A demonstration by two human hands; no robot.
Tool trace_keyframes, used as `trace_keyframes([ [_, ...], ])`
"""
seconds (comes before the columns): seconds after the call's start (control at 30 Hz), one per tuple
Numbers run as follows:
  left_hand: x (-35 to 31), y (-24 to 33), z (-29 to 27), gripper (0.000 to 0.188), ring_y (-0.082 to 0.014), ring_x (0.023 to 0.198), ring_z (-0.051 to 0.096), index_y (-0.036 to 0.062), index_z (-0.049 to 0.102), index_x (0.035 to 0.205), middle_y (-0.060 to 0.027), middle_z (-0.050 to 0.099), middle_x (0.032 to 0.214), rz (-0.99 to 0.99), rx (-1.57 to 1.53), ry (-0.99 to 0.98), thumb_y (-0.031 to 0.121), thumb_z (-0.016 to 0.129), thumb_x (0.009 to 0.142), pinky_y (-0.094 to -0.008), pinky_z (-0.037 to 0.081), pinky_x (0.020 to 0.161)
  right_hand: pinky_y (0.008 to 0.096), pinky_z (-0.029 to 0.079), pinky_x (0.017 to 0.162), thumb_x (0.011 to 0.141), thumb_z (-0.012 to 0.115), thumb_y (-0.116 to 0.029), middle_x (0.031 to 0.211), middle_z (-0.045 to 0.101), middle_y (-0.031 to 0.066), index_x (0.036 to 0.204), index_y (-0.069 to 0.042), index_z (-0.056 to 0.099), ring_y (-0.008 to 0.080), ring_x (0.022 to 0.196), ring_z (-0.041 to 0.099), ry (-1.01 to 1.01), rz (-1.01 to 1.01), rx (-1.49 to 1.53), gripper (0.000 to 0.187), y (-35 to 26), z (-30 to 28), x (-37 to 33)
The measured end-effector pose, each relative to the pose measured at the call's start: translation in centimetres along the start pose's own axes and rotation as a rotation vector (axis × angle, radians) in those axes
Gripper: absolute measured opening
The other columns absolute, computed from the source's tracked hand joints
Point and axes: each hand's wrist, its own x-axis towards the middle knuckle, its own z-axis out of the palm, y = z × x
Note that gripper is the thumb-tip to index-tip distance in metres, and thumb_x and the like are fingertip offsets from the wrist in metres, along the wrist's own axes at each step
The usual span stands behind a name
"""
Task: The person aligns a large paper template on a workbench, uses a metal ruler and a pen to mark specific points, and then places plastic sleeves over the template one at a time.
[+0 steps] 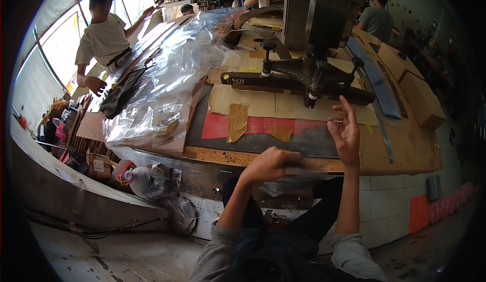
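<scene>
My left hand (272, 164) hovers over the wooden front edge of the bench, bent at the wrist; motion smears its fingers, and a grip cannot be made out. Raised at the right, my right hand (347, 136) has its fingers apart and partly bent, close in front of the press. The black metal press head (316, 69) carries a dark bar (298, 85) across pale card sheets (253, 102). Below the card lies a red strip (216, 126) with brown tape (237, 122) over it, on a dark mat (210, 143).
Clear plastic sheeting (167, 64) covers the bench's left side, with a dark cloth (121, 92) on it. Cardboard boxes (422, 99) and a long metal strip (377, 115) lie right. A person (104, 41) stands at the left; others are farther back. A large plastic bottle (147, 180) stands below.
</scene>
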Motion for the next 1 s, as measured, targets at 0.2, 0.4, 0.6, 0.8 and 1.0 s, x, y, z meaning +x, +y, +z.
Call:
trace_keyframes([
  [0.2,0.3,-0.5,-0.4,0.019,-0.0309,0.083,0.062,0.0040,0.067,0.090,-0.0103,0.065,0.086,0.057,0.013,-0.065,0.011,0.060,0.073,-0.0340,0.048,0.076,0.0312,0.043,0.083,0.075,0.057,-0.004,0.112,0.049,0.0118,0.124,-0.006,0.050,0.0245,0.099,0.053,-0.265,-0.243,-0.519,0.049,-0.3,-0.3,0.2],
  [0.4,0.1,-1.6,0.2,0.070,-0.0336,0.085,0.063,0.0032,0.037,0.130,-0.0200,0.065,0.089,-0.088,0.000,0.010,-0.005,0.051,0.063,-0.0336,0.050,0.073,0.0378,0.041,0.084,0.077,0.060,-0.009,0.103,0.051,0.0123,0.106,-0.001,0.058,0.0270,0.098,0.050,-0.162,-0.299,-0.795,0.030,0.9,0.8,-1.1],
  [0.6,0.7,-0.3,0.2,0.087,-0.0412,0.069,0.055,-0.0050,0.018,0.137,-0.0224,0.054,0.068,-0.243,0.086,0.112,-0.005,0.049,0.056,-0.0394,0.045,0.069,0.0378,0.038,0.089,0.081,0.056,-0.010,0.109,0.052,0.0103,0.112,-0.002,0.057,0.0257,0.105,0.049,-0.287,-0.273,-0.816,0.031,3.1,0.4,-1.5],
  [0.8,0.3,-2.0,0.9,0.089,-0.0409,0.067,0.056,-0.0062,0.011,0.138,-0.0233,0.056,0.070,-0.144,-0.086,0.193,-0.008,0.049,0.057,-0.0381,0.047,0.068,0.0397,0.035,0.091,0.078,0.056,-0.012,0.111,0.046,0.0133,0.116,0.001,0.053,0.0274,0.108,0.044,-0.347,-0.197,-0.981,0.040,3.6,0.5,-0.6],
  [1.0,0.4,-1.1,0.2,0.098,-0.0301,0.084,0.065,0.0057,0.006,0.143,-0.0220,0.063,0.089,-0.339,0.034,0.050,-0.016,0.044,0.056,-0.0325,0.049,0.077,0.0416,0.035,0.090,0.076,0.056,-0.010,0.110,0.046,0.0129,0.114,0.000,0.054,0.0275,0.107,0.044,-0.253,-0.183,-1.005,0.039,3.4,1.0,-0.8],
])
